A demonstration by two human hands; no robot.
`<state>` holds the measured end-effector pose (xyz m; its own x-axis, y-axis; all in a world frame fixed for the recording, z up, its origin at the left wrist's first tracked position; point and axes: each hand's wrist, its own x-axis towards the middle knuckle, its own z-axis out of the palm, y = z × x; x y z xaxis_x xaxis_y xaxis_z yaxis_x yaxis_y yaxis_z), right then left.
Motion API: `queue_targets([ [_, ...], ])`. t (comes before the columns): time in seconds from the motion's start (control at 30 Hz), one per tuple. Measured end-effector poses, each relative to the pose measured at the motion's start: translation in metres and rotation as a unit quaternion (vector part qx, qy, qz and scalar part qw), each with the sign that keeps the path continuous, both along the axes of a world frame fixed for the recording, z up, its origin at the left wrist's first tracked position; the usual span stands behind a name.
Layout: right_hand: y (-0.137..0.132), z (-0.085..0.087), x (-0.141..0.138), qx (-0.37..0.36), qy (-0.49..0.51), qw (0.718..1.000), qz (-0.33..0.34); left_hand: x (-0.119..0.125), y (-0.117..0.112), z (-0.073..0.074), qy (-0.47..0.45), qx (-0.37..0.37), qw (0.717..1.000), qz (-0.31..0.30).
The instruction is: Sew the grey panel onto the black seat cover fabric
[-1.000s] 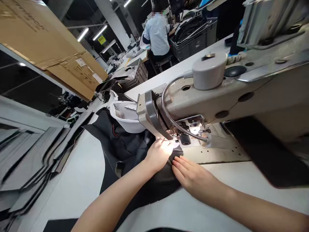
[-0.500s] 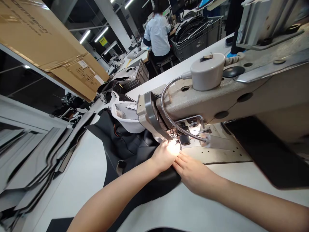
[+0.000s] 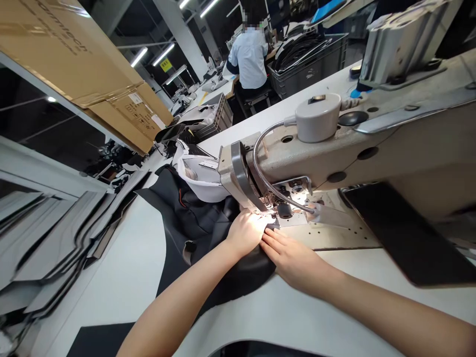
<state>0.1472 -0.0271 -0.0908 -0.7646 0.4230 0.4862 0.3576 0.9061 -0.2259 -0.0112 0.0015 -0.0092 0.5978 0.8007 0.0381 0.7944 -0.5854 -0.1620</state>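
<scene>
A black fabric piece (image 3: 193,233) lies on the white table, its edge under the needle area of a grey sewing machine (image 3: 334,148). My left hand (image 3: 245,232) rests curled on the fabric right at the presser foot, brightly lit by the machine lamp. My right hand (image 3: 293,258) lies flat beside it, fingers stretched out and pressing the fabric edge, fingertips touching the left hand. The needle itself is hidden behind the left hand and the glare.
A white bowl-like tub (image 3: 201,178) sits behind the fabric. Stacked grey cut panels (image 3: 55,248) fill the left side. Cardboard boxes (image 3: 92,84) rest on a shelf above. A seated person (image 3: 249,57) works at a far table near dark crates (image 3: 308,69).
Both hands stayed at the presser foot, closing together from slightly apart. The view shifted a little, and the fabric edge moved in toward the needle.
</scene>
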Motion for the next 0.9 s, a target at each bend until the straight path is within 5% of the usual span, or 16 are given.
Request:
queue_targets([
  [0.2,0.002,0.011,0.001,-0.019,0.005,1.000,0.012,0.004,0.003,-0.002,0.031,-0.028,0.998,-0.049],
  [0.8,0.011,0.015,-0.001,-0.027,0.054,0.998,0.027,0.014,0.002,-0.004,0.034,-0.041,0.999,-0.002],
  [0.9,0.020,0.014,0.007,-0.040,0.052,0.998,-0.018,0.011,-0.006,0.002,0.021,-0.042,0.999,0.017],
])
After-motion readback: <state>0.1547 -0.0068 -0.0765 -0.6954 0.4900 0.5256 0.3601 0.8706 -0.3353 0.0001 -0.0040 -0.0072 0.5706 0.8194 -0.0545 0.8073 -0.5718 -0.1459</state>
